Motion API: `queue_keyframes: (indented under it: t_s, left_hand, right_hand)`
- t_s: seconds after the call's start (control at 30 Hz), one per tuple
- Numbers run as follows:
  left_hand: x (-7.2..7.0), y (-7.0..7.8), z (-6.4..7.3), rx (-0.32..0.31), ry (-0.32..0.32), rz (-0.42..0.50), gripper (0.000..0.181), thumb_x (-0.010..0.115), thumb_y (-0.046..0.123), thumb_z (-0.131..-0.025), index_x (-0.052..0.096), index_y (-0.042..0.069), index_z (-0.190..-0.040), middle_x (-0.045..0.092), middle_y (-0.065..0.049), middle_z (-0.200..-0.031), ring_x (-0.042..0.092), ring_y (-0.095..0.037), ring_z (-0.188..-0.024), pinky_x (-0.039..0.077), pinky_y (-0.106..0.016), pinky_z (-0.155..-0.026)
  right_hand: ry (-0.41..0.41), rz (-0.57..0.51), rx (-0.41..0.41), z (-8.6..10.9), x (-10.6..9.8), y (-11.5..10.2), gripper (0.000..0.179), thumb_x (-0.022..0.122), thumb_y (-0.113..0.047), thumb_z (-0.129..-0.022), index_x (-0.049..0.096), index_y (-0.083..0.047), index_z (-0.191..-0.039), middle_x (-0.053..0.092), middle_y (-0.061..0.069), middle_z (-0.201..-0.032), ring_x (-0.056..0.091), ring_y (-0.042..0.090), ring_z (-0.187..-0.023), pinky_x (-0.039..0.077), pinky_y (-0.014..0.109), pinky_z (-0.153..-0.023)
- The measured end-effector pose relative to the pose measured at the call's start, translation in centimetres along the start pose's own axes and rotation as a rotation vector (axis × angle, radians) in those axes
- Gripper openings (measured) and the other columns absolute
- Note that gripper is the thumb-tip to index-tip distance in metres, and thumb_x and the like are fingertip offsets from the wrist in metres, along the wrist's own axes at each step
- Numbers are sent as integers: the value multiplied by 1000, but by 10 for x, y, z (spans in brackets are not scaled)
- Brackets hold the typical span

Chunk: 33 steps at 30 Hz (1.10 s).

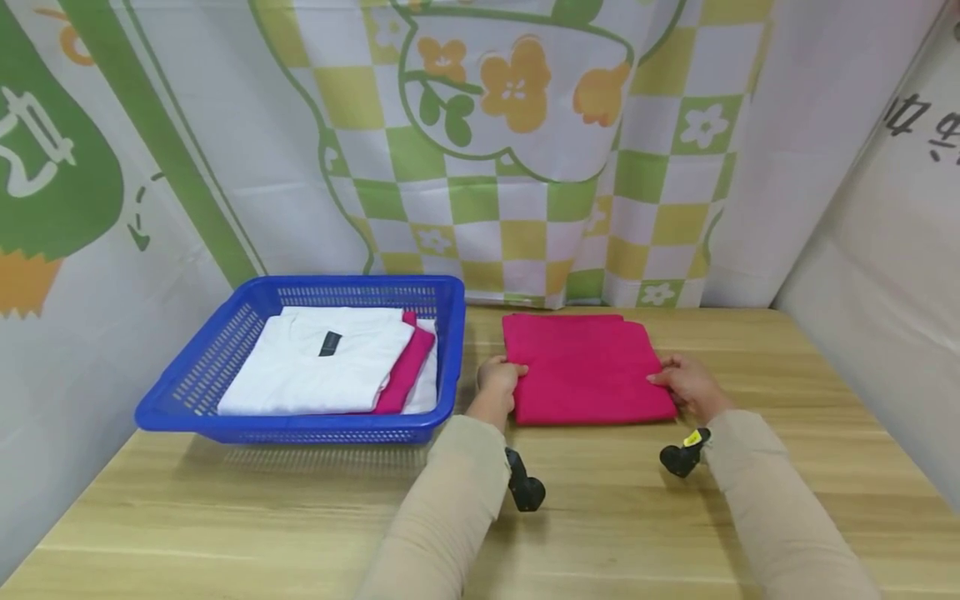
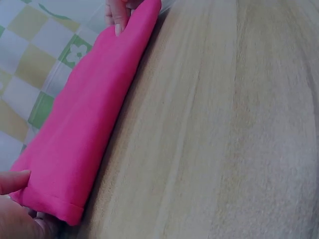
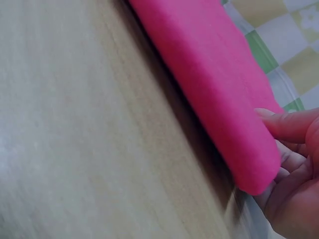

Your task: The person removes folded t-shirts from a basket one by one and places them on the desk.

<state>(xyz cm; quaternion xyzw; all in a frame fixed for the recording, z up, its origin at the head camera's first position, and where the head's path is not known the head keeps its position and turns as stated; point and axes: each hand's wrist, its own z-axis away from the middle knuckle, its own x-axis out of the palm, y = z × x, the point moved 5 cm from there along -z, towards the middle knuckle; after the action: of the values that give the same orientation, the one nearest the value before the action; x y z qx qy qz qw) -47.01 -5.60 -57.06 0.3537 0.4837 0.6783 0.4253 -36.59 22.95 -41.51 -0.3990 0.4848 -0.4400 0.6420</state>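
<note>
A folded bright pink garment (image 1: 588,371), perhaps a T-shirt, lies flat on the right half of the table. My left hand (image 1: 501,382) pinches its left edge, thumb on top and fingers underneath. At the opposite edge my right hand (image 1: 688,383) pinches it the same way. In the right wrist view the right thumb presses the top of the pink garment (image 3: 214,84) while the other fingers curl beneath the fold. The left wrist view shows the front fold of the pink garment (image 2: 84,124) close over the wood, with a hand at each end.
Left of the hands stands a blue plastic basket (image 1: 450,358) with perforated walls. Inside lie a folded white shirt (image 1: 315,367) with a dark neck label, a folded pink garment (image 1: 408,371) and more white cloth. A patterned curtain (image 1: 510,208) hangs behind the wooden table (image 1: 300,517).
</note>
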Motion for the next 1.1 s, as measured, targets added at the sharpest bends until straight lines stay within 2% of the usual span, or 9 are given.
queue_keyframes:
  t_s: [0.1,0.2,0.27,0.43,0.5,0.67,0.87,0.9,1.1]
  left_hand:
    - [-1,5,0,12,38,-37,35,71,6,-62,62,10,-95,55,-7,-91,51,-23,-78,42,-36,-62]
    - [-5,24,14,62,88,-40,28,72,11,-60,62,15,-85,54,-2,-86,49,-19,-77,41,-32,-63]
    - [-9,47,40,104,92,-5,25,72,10,-61,61,13,-83,54,-3,-85,49,-19,-76,40,-31,-64]
    - [-23,120,134,98,80,88,27,63,2,-72,54,-2,-98,53,-12,-94,50,-24,-86,41,-33,-73]
    - [-27,136,157,98,98,113,25,60,1,-73,53,-2,-97,53,-12,-93,50,-23,-86,41,-31,-75]
    - [-26,150,170,116,55,189,26,63,6,-71,54,1,-95,52,-8,-92,49,-21,-91,39,-31,-80]
    - [-25,177,196,62,-104,175,29,62,8,-75,52,0,-101,49,-12,-108,42,-27,-105,31,-39,-90]
    - [-25,180,199,52,-128,166,30,62,9,-76,52,1,-102,48,-12,-109,41,-27,-105,31,-39,-91]
    - [-26,193,210,35,-260,173,35,59,8,-78,46,0,-110,50,-13,-111,43,-27,-107,35,-34,-87]
  right_hand:
    - [-8,-4,12,2,0,-3,31,51,-1,-82,35,9,-107,47,-2,-71,45,2,-49,44,21,-50]
    - [-7,-24,-2,5,-3,-9,33,49,-3,-84,34,11,-109,50,1,-78,53,5,-60,48,25,-58]
    - [7,-19,-31,7,-5,-13,35,49,-4,-84,34,13,-111,51,2,-81,55,6,-65,48,25,-61]
    - [55,56,-97,11,-10,-28,35,48,-6,-85,35,15,-111,52,10,-89,54,4,-67,48,24,-65]
    - [67,64,-109,12,-11,-33,35,47,-7,-86,35,15,-111,53,10,-90,55,3,-68,48,25,-68]
    - [43,-80,-171,7,-15,-36,36,51,-6,-85,38,14,-111,55,5,-84,57,5,-69,48,27,-70]
    - [-7,-139,-184,11,-5,-52,45,54,-14,-84,36,14,-115,56,0,-81,58,10,-75,48,24,-70]
    - [15,-98,-164,22,1,-64,46,52,-13,-86,32,16,-116,55,-2,-80,58,8,-74,48,24,-70]
    - [-47,-218,-186,34,19,-83,26,49,-8,-87,38,8,-105,56,-5,-75,58,6,-68,49,24,-67]
